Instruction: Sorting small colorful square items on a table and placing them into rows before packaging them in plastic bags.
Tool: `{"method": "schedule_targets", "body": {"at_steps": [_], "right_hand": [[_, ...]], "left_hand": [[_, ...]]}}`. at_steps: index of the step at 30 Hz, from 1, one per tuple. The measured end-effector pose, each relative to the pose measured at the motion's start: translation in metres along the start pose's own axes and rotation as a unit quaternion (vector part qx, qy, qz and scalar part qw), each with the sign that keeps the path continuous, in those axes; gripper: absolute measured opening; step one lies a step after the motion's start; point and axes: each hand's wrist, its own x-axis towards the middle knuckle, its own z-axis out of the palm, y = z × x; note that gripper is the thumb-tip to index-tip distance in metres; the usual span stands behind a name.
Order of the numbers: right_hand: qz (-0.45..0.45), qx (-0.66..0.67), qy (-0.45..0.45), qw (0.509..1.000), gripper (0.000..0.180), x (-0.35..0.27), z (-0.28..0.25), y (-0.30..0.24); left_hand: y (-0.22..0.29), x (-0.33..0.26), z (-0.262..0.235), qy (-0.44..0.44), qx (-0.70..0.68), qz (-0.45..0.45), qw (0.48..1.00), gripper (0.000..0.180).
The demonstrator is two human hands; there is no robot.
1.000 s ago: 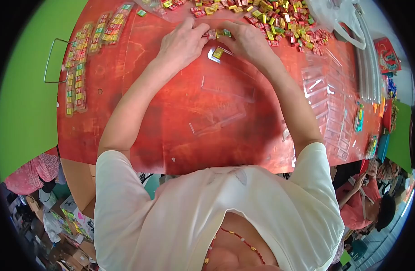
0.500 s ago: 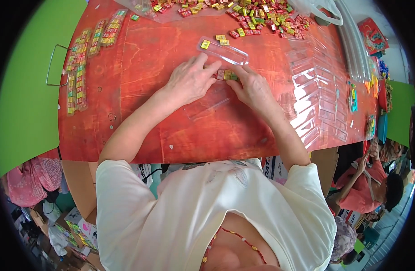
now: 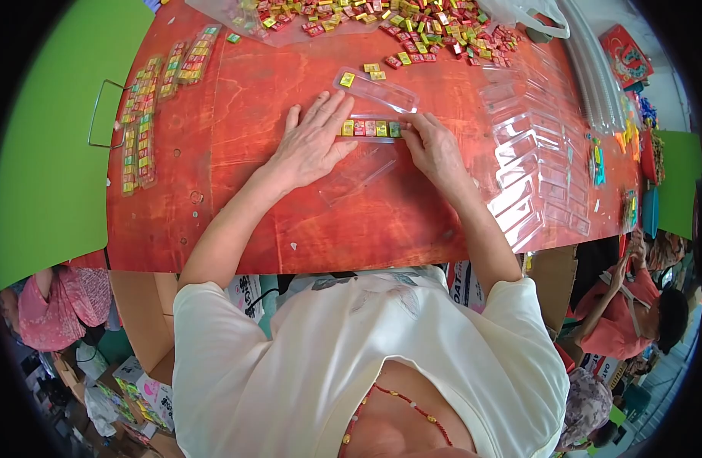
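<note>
On the red table a clear plastic tray [image 3: 377, 140] holds a row of several small boxes [image 3: 371, 129] in yellow, red and green. My left hand [image 3: 313, 141] lies flat with spread fingers at the tray's left end. Thumb and fingers of my right hand [image 3: 432, 145] are drawn together at its right end, beside the green box; whether they grip the tray is partly hidden. Just beyond lies another clear tray [image 3: 381, 90] with one yellow box [image 3: 347, 79] at its left end. Two loose yellow boxes [image 3: 374, 71] rest past it.
A heap of small boxes [image 3: 435, 27] spreads along the far side. Filled strips [image 3: 141, 122] lie at the left, beside a wire handle [image 3: 99, 114]. Clear trays [image 3: 519, 175] cover the right side. Another person [image 3: 626, 305] works at the lower right.
My left hand has opened out and moved slightly left, off the boxes. My right hand has shifted right to the tray's end, so the row of boxes now shows.
</note>
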Motion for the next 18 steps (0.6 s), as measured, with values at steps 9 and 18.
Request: {"method": "schedule_targets", "body": {"at_steps": [9,18], "right_hand": [[-0.031,0.03,-0.006,0.999,0.017,0.022,0.011,-0.01],[-0.017,-0.168,0.038,0.985,0.019,0.1,0.021,0.009]], "left_hand": [[0.006,-0.002,0.007,-0.002,0.074,0.033,0.997,0.067],[-0.006,-0.005,0.001,0.086,0.122,-0.047,0.988,0.055]]}}
